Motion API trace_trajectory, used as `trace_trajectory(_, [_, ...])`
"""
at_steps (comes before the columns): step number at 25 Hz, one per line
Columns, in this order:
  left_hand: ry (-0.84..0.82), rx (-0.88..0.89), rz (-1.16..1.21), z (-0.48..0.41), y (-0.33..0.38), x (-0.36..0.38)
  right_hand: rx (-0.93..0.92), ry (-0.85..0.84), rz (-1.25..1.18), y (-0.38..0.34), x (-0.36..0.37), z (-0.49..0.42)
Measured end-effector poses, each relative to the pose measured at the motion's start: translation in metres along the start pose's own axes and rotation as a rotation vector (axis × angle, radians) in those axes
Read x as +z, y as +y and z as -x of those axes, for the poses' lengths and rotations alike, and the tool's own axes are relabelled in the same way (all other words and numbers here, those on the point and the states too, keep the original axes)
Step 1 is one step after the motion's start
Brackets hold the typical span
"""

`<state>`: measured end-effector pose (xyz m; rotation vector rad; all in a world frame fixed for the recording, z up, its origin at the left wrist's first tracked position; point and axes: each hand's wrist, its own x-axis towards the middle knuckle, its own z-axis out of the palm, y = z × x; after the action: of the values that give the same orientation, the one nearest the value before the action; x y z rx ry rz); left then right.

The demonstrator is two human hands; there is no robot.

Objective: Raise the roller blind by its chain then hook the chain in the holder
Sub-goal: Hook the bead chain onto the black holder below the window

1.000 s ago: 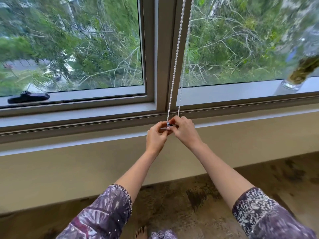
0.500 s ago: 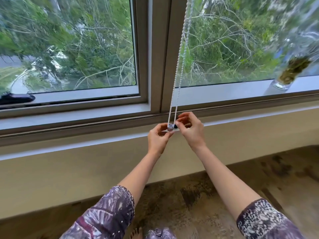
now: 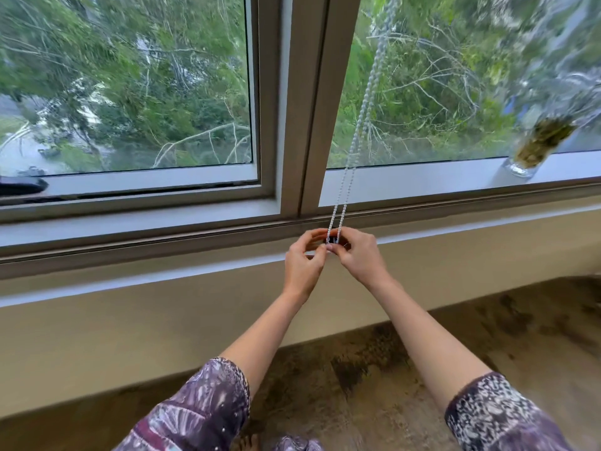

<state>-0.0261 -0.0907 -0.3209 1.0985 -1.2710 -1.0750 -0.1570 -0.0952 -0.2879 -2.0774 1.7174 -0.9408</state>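
A white bead chain hangs as a two-strand loop in front of the right window pane, down to the sill. Its bottom end meets a small dark holder at the sill, mostly hidden by my fingers. My left hand pinches the loop's bottom from the left. From the right, my right hand grips the same spot, fingertips touching the chain. The roller blind itself is out of view above.
A grey window frame post stands just left of the chain. A glass jar with greenery sits on the sill at the right. A dark window handle lies at the far left. Below is a beige wall and worn floor.
The view has shifted so the window sits further right. My two hands have closed in together around the chain's bottom end at the holder, and the two strands hang closer together.
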Motion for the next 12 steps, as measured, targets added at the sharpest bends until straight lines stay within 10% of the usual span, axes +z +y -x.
trace_trajectory(12, [0.095, -0.014, 0.059, -0.012, 0.002, -0.009, -0.044, -0.005, 0.035, -0.003, 0.006, -0.008])
